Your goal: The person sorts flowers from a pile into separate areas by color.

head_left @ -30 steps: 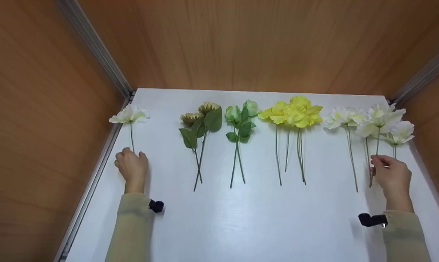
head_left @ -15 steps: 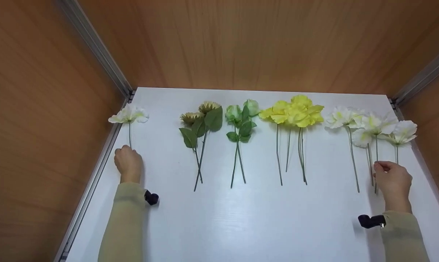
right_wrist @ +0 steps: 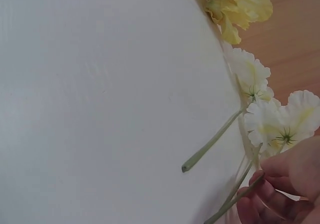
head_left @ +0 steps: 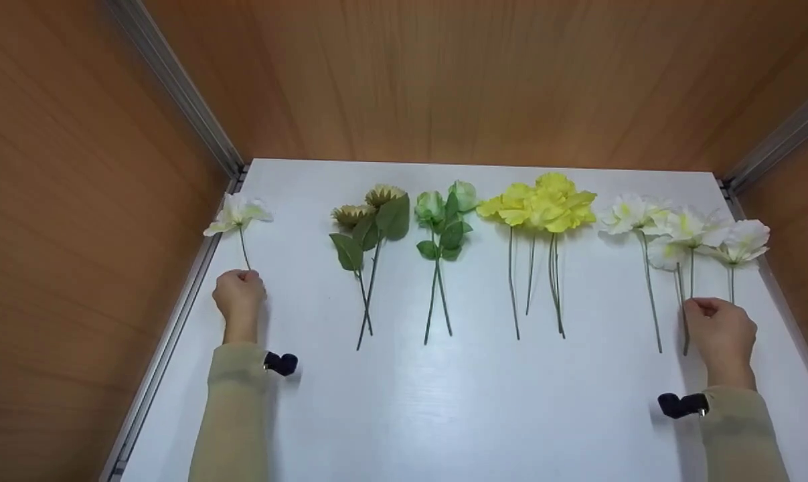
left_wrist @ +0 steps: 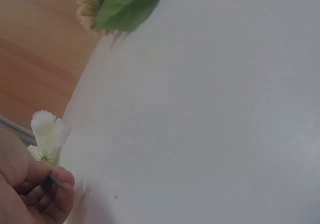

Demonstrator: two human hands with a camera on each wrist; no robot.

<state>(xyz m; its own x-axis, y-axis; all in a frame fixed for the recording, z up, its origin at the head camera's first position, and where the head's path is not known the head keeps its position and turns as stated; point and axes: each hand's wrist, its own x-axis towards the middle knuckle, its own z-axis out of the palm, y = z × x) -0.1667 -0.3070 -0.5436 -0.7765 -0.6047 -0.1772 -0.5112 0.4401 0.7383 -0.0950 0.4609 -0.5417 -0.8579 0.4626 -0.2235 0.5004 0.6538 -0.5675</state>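
Observation:
At the far left of the table my left hand [head_left: 239,298] grips the stem of a white artificial flower [head_left: 238,213], its head pointing to the back. In the left wrist view the thumb and curled fingers pinch that stem, and the petals [left_wrist: 46,131] stand just beyond them. On the right side my right hand [head_left: 723,335] pinches the stem of a white flower [head_left: 691,226] between thumb and forefinger. Other white flowers [head_left: 631,215] lie beside it, heads overlapping. The right wrist view shows a green stem [right_wrist: 235,201] running out from the fingertips.
Along the back of the white table [head_left: 430,415] lie beige flowers [head_left: 353,215] with big leaves, green roses [head_left: 430,209] and yellow flowers [head_left: 551,204], stems towards the front. Wooden panels [head_left: 444,80] stand behind and at both sides, with metal rails [head_left: 176,87] at the corners.
My right hand has drawn its white flower slightly towards the front, down among the other white ones. My left hand has turned a little, and the head of its flower has tilted.

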